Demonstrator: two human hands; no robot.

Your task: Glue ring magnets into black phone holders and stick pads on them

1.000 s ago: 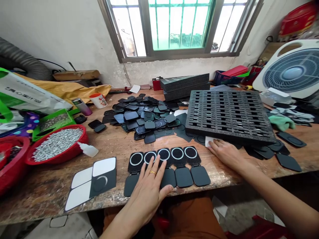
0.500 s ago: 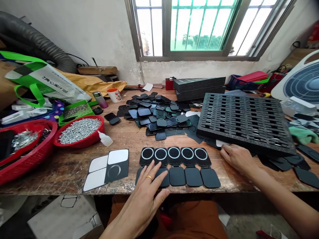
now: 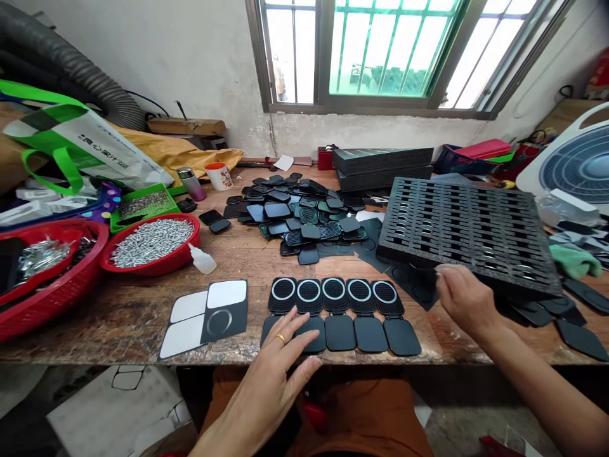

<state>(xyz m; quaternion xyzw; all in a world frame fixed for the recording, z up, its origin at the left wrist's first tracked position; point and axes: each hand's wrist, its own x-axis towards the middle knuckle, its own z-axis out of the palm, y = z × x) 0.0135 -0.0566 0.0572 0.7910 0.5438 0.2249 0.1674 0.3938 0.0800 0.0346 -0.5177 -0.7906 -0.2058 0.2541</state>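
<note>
My left hand [image 3: 271, 377], a ring on one finger, is spread open over the left end of a row of hinged black square cases [image 3: 340, 333]. Its fingertips lie over the nearer flaps of the leftmost ones; contact is hard to tell. Each case's far half has a pale ring [image 3: 333, 289] on a mesh face. My right hand [image 3: 464, 298] is closed at the front edge of a black slotted foam tray [image 3: 469, 235], pinching the edge of a thin black sheet [image 3: 419, 285] with a ring outline. Part of that sheet passes under the tray.
A sheet with white stickers [image 3: 183, 339] lies left of the row. Behind are a heap of black pieces [image 3: 299, 212], a small white squeeze bottle [image 3: 202, 260] and a red basket of metal pins [image 3: 152, 244]. More black pieces [image 3: 583, 339] lie at right.
My right hand has drawn slightly right and its fingers have curled in. More of the black sheet shows by the tray, and a white patch there is gone. My left hand stays nearly still.
</note>
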